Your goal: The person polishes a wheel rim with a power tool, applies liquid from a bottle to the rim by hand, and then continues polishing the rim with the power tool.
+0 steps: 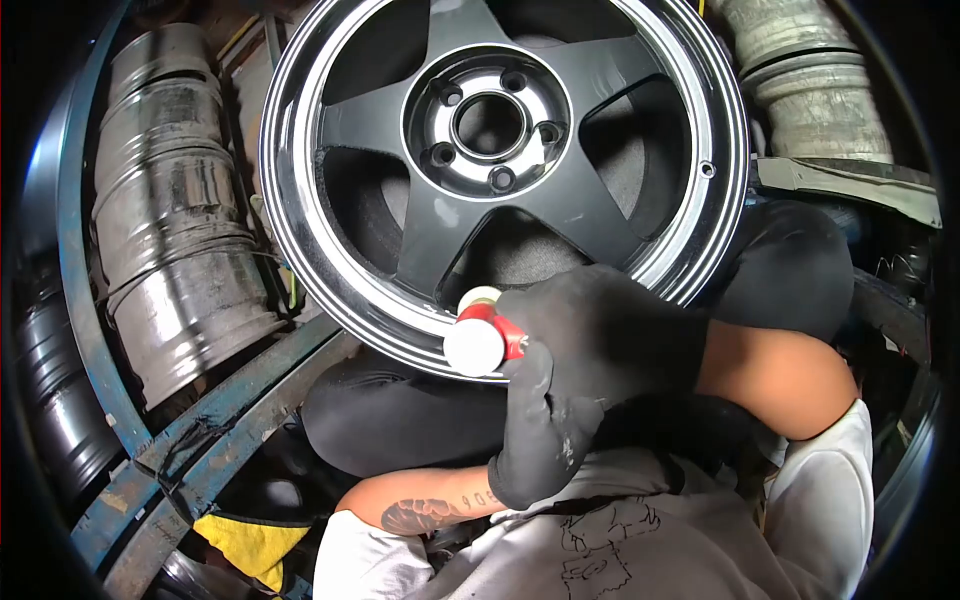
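A wheel rim (610, 215) with dark matte spokes and a polished chrome lip lies face up against my crossed legs. At its near lip is a small red tool (512, 338) with a white round end toward me and a pale yellowish disc at its far side. My right hand (610, 330), in a black glove, is closed round it from the right. My left hand (545, 430), gloved too, is closed with its thumb up against the tool's red part near a small silver tip. The other left fingers are hidden under the right hand.
More rims are stacked on the left (180, 260) and at the top right (810, 85). A worn blue metal frame (225, 400) runs along the left. A yellow cloth (250, 548) hangs at the lower left. A pale flat panel (850, 185) stands beside my right knee.
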A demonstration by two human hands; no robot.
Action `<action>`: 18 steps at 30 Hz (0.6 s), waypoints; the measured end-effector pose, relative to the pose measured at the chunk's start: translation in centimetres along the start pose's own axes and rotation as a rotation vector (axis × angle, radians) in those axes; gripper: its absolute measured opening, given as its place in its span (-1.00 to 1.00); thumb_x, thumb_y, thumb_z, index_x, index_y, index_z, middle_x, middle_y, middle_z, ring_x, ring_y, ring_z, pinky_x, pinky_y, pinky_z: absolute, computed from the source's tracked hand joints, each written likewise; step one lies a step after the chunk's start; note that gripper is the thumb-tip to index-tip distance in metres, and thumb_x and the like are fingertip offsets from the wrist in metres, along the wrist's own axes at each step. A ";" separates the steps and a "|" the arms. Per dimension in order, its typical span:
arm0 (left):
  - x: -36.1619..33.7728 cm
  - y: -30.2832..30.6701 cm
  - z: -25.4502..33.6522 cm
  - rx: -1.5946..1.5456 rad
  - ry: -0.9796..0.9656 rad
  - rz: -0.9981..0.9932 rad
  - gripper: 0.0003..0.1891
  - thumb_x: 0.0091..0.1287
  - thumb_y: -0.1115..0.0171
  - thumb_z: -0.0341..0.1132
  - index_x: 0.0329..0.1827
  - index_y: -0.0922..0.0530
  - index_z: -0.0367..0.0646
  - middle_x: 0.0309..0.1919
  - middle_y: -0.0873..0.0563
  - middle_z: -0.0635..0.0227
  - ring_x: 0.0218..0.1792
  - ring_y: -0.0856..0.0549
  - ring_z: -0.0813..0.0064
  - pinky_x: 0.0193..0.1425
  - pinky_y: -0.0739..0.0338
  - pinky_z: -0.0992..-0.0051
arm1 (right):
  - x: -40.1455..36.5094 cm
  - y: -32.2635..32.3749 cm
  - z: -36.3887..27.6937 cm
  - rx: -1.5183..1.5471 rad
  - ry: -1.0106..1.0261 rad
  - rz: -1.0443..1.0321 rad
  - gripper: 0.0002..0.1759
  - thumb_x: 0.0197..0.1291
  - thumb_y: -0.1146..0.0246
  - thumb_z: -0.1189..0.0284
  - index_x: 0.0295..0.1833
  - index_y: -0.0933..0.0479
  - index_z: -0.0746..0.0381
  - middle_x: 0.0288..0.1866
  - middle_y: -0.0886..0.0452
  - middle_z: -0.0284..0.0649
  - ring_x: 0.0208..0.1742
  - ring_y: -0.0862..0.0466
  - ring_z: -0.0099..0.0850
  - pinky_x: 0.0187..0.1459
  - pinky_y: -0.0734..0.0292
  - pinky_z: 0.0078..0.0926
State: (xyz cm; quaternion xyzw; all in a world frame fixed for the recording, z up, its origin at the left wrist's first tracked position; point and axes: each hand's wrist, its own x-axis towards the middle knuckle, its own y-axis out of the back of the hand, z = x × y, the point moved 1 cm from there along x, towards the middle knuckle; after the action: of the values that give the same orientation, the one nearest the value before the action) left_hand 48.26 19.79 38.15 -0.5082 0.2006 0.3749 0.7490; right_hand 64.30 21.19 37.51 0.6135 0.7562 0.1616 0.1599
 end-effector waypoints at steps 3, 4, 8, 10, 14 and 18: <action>-0.5 -0.9 0.6 -0.274 0.022 0.025 -0.37 0.65 -0.05 -0.08 0.60 -0.28 -0.35 0.44 -0.52 0.01 0.38 -0.60 0.13 0.53 -0.48 0.14 | -0.1 0.4 -0.4 0.058 -0.018 -0.005 -0.72 0.15 -0.32 0.36 -0.18 -0.62 0.39 -0.41 -0.71 0.10 -0.32 -0.77 0.08 -0.21 -0.65 0.03; -0.5 -1.6 0.6 -0.557 0.066 0.024 -0.41 0.64 -0.14 -0.21 0.59 -0.28 -0.40 0.40 -0.54 0.01 0.33 -0.63 0.17 0.50 -0.52 0.21 | -0.1 0.6 -0.5 0.075 0.009 0.003 -0.73 0.14 -0.33 0.37 -0.20 -0.62 0.39 -0.42 -0.71 0.10 -0.32 -0.77 0.08 -0.22 -0.64 0.04; -0.4 -1.4 0.9 -0.394 0.179 -0.109 -0.41 0.65 -0.13 -0.20 0.59 -0.28 -0.40 0.40 -0.54 0.01 0.33 -0.63 0.17 0.50 -0.52 0.21 | 0.6 1.2 -1.8 0.026 -0.089 -0.130 -0.71 0.12 -0.35 0.38 -0.15 -0.62 0.41 -0.46 -0.69 0.08 -0.36 -0.76 0.08 -0.24 -0.64 0.01; -0.5 -1.0 1.1 -0.294 0.171 -0.124 -0.41 0.65 -0.12 -0.19 0.59 -0.28 -0.40 0.40 -0.55 0.01 0.33 -0.63 0.17 0.50 -0.51 0.20 | 1.0 0.5 -2.0 0.000 -0.086 -0.105 -0.70 0.13 -0.35 0.39 -0.14 -0.62 0.42 -0.48 -0.68 0.08 -0.38 -0.76 0.08 -0.26 -0.63 0.01; -0.6 -0.1 2.5 -0.197 0.068 -0.072 -0.41 0.65 -0.11 -0.18 0.59 -0.29 -0.40 0.40 -0.55 0.01 0.33 -0.63 0.17 0.50 -0.51 0.20 | 2.6 -1.3 -2.3 -0.034 -0.045 -0.057 -0.69 0.11 -0.36 0.38 -0.14 -0.60 0.40 -0.43 -0.67 0.07 -0.36 -0.73 0.10 -0.27 -0.62 0.02; -0.6 0.9 4.5 -0.207 -0.100 0.003 -0.41 0.65 -0.10 -0.17 0.59 -0.29 -0.39 0.40 -0.55 0.00 0.33 -0.63 0.17 0.50 -0.51 0.20 | 4.9 -2.9 -2.9 -0.036 0.071 -0.036 -0.71 0.11 -0.38 0.38 -0.12 -0.56 0.33 -0.33 -0.65 -0.01 -0.32 -0.69 0.08 -0.24 -0.59 0.05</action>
State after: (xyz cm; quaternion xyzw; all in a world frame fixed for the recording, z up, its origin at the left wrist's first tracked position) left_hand 46.79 23.84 39.85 -0.5632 0.1242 0.4195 0.7010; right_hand 59.59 25.27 38.60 0.5906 0.7694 0.1940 0.1469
